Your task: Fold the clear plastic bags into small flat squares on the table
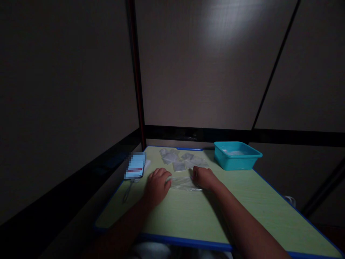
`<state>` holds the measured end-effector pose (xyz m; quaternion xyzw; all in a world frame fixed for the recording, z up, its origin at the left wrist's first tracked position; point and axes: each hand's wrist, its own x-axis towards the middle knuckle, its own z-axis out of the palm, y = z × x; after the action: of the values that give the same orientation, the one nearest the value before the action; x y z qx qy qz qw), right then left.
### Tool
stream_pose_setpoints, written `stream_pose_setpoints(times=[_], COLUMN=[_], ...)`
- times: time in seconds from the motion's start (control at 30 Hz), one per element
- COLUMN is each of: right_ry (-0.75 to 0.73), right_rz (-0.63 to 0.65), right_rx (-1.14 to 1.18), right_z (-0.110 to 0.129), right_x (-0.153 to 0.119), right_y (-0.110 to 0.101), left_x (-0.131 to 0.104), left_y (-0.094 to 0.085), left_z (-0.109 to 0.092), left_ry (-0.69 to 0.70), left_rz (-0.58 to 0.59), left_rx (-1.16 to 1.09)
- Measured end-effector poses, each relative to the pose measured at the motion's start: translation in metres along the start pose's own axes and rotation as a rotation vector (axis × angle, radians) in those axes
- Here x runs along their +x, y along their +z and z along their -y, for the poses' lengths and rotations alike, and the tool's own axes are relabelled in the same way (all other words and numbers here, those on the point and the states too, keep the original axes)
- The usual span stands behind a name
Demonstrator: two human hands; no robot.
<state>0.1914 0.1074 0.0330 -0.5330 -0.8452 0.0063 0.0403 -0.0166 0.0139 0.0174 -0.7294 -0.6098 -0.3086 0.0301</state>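
Note:
A transparent plastic bag [182,182] lies crumpled on the table between my two hands. At its left end, my left hand [158,185] rests low over the table with curled fingers, the thumb and fingertips closed on the edge of the film. My right hand [203,176] is closed in a pinch on the bag's right end, its fingertips mostly hidden. Just beyond the hands are several small, flat plastic packets, among them one squarish packet [179,166] close to the bag and a pale packet [170,157] farther back.
A turquoise plastic basin [237,156] with something pale inside stands at the back right of the light green table [185,219], which has a blue edge. At the left edge lies a lit phone [136,165] with a cord loop [127,192]. Walls rise behind and to the left.

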Motion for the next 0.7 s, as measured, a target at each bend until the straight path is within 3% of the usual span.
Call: stream_pose_setpoints(times=[0.13, 0.3, 0.47, 0.7], right_ry=[-0.001, -0.011, -0.012, -0.017], right_rz=[-0.005, -0.011, -0.006, -0.001], right_rx=[0.004, 0.015, 0.027, 0.047], right_z=[-0.0007, -0.0015, -0.0016, -0.0021], right_x=[0.0002, -0.0004, -0.0002, -0.001], right_y=[0.0008, 0.0011, 0.0013, -0.0001], left_x=[-0.0011, -0.0014, -0.0027, -0.0047], left_y=[0.0012, 0.0027, -0.0004, -0.0008], left_z=[-0.0013, -0.0008, -0.0033, -0.0018], left_ry=[0.192, 0.302, 0.317, 0.35], left_rz=[0.178, 0.368, 0.423, 0.412], left_rx=[-0.05, -0.109, -0.143, -0.135])
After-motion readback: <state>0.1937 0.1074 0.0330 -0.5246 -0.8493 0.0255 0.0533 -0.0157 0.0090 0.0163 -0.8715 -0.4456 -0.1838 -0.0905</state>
